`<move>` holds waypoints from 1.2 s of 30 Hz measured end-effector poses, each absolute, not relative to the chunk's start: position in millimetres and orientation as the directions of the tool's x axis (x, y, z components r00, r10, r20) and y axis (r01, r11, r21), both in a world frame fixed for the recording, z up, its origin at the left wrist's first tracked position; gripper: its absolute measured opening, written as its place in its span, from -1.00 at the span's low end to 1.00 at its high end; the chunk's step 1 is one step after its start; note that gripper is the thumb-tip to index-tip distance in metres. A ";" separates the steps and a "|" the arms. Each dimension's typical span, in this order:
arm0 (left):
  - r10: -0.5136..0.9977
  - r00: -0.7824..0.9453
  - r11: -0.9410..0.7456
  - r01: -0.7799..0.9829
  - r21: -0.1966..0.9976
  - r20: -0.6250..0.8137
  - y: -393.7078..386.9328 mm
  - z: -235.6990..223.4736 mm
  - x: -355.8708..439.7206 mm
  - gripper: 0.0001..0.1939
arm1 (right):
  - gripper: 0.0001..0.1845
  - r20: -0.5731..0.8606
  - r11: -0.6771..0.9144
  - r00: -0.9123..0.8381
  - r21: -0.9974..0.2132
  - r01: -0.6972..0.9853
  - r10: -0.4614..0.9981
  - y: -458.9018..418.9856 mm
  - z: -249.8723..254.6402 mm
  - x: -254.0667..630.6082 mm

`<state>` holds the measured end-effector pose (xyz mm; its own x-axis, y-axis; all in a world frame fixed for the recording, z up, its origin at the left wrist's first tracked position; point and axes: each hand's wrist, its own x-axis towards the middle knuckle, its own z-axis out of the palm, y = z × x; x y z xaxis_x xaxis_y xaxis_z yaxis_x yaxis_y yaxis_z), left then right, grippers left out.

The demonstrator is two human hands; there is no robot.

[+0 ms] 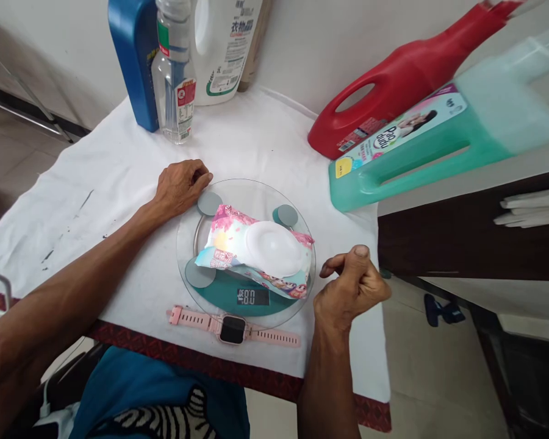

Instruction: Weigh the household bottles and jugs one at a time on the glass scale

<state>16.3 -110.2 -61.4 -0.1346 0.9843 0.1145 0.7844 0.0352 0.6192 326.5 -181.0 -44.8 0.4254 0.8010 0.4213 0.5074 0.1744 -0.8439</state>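
Observation:
A round glass scale (190,241) lies on the white cloth, its display lit near the front edge. A pink and white pack of wet wipes (256,250) rests on top of it. My left hand (182,186) lies on the cloth at the scale's far left rim, fingers curled under, holding nothing that I can see. To the right of the scale my right hand (351,285) hovers with its fingers loosely curled and empty. A pink smartwatch (232,328) lies flat just in front of the scale.
A red jug (393,85) and a green jug (439,146) lie on their sides at the right. A blue jug (135,61), a clear bottle (176,79) and a white detergent bottle (224,49) stand at the back. The table edge (256,378) drops off in front.

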 end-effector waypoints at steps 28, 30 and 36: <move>0.987 -0.128 0.037 0.779 0.625 0.100 -110.4 -60.6 17.1 -0.79 | 0.12 0.386 0.470 -0.276 -0.633 0.615 0.880 -190.0 -16.2 318.9; 0.987 -0.129 0.040 0.778 0.627 0.098 -110.3 -60.7 17.2 -0.79 | 0.21 0.311 0.517 -0.413 -0.551 0.655 0.856 -188.3 -8.0 312.7; 0.989 -0.128 0.053 0.780 0.623 0.076 -110.0 -60.4 17.7 -0.78 | 0.07 0.147 0.571 -0.569 -0.424 0.703 0.809 -176.7 4.3 307.7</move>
<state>17.7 -110.0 -60.4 -0.1281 0.9888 0.0760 0.7805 0.0532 0.6229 307.7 -176.7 4.3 -0.5689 0.8092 0.1467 0.7027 0.5710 -0.4245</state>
